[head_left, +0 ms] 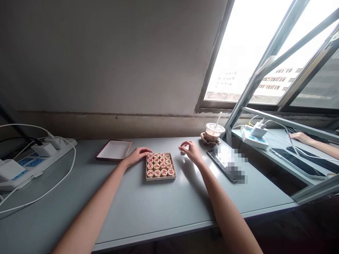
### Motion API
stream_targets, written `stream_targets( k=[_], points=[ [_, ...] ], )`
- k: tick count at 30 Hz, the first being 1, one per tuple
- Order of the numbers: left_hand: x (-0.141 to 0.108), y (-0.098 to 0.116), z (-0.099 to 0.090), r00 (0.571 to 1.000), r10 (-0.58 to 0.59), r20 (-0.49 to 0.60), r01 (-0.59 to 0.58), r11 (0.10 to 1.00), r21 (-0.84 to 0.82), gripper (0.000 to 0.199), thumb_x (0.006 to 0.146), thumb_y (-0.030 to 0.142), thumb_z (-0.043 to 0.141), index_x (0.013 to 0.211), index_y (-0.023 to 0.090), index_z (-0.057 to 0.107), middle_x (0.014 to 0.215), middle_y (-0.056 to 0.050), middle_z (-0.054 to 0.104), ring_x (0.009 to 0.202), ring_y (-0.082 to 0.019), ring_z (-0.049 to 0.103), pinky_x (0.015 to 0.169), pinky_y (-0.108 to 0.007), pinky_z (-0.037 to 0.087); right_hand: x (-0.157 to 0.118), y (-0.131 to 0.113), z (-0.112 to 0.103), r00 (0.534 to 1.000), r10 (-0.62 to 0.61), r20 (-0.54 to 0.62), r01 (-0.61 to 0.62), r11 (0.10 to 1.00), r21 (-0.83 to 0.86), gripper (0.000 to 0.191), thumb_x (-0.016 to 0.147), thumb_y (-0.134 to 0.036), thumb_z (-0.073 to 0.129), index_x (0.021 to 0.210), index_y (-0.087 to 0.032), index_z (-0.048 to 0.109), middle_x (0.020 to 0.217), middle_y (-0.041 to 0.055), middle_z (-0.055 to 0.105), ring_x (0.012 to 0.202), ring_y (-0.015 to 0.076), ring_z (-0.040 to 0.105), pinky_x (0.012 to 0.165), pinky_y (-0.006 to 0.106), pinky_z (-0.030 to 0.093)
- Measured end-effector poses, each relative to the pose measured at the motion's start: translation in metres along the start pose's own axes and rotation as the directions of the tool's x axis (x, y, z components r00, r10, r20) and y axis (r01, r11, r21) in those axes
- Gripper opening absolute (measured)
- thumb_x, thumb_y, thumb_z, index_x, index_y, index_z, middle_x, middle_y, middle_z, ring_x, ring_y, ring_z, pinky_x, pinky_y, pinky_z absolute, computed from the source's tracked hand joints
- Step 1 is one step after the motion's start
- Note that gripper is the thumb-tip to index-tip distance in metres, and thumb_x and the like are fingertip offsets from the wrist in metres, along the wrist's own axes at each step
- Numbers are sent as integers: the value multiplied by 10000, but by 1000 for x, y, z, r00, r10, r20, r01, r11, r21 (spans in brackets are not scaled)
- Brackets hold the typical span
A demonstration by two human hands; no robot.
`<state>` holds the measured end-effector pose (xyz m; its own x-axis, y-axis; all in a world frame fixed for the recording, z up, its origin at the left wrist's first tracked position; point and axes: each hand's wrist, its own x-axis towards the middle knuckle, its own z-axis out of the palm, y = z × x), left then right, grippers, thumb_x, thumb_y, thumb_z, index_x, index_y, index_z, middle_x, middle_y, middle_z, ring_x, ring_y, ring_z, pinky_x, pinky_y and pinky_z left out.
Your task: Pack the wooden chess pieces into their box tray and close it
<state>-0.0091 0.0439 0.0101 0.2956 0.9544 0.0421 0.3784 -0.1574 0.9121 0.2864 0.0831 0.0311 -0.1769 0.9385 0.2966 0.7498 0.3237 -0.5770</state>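
Observation:
A shallow box (161, 179) on the desk holds rows of round wooden Chinese chess pieces (157, 173). Most of their characters are red, with darker ones near the upper right. My left hand (137, 156) lies at the box's far left corner, its fingers stretched out and touching the edge. To the right of the box, my right hand (191, 151) pinches a single chess piece (183, 150) between thumb and fingers, close to the desk top. The fingers partly cover that piece, and its marking cannot be read.
An upturned box lid (113, 150) lies at the left. A drink cup (213, 131) with a straw stands in a cardboard holder at the back right, near a dark tablet-like device (222, 166). Power strips (34, 160) and cables occupy the far left. Another person's arm (317, 144) rests beyond the metal frame.

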Motion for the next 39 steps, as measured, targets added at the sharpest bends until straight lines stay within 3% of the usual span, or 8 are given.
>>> stream_targets(
  k=[1,3,5,7,12,25,28,39],
  points=[
    [0,0,0,1000,4,2,-4,1000,3,367,773,430,520,985,156,643,1059,-75,639,1018,-230,559,878,-320,417,-3,-9,-4,987,-120,111,113,991,70,259,803,-442,551,861,-215,661,951,49,586,864,175,547,742,274,397],
    [0,1,1,1000,7,3,-7,1000,5,372,773,434,517,982,153,643,1052,-75,639,1011,-228,561,881,-321,418,-8,-25,-10,866,-323,383,258,943,213,278,787,-465,576,885,-229,684,970,43,593,848,166,533,727,265,401],
    [0,1,1,1000,4,2,-4,1000,5,379,771,441,516,982,152,642,1043,-76,641,1002,-227,563,882,-325,422,-12,-34,-11,710,-391,586,266,919,291,300,734,-475,639,896,-227,690,919,30,615,790,156,519,678,257,396],
    [1,1,1,1000,3,4,-3,1000,2,385,770,447,517,984,152,640,1039,-78,642,1003,-228,563,886,-327,424,-13,-36,-9,648,-384,658,218,921,323,324,700,-464,677,896,-206,683,849,19,619,722,139,496,623,245,377],
    [0,1,1,1000,2,11,-1,1000,-15,387,767,450,526,986,154,643,1040,-75,642,1010,-231,563,884,-324,423,-12,-30,-2,763,-342,549,185,928,322,379,655,-452,718,926,-195,654,808,4,565,707,127,465,599,232,358],
    [1,2,2,999,32,-7,-32,999,30,344,785,405,494,951,148,652,1026,-79,647,1001,-222,564,893,-322,414,-15,-36,-6,710,-347,613,191,933,306,303,710,-475,659,833,-202,618,853,12,581,777,153,493,669,252,387],
    [0,2,2,999,33,-11,-32,999,29,348,779,406,498,951,146,653,1022,-80,649,993,-223,565,883,-321,419,-15,-35,-5,719,-338,608,180,935,306,365,700,-491,664,939,-218,622,896,18,587,812,165,496,694,262,397],
    [2,0,3,999,34,-31,-33,999,35,365,765,418,496,939,140,654,1010,-83,654,991,-231,567,889,-329,411,-13,-31,-8,756,-296,584,182,952,246,307,670,-461,690,860,-225,644,1024,26,548,915,179,508,796,289,404]
  ],
)
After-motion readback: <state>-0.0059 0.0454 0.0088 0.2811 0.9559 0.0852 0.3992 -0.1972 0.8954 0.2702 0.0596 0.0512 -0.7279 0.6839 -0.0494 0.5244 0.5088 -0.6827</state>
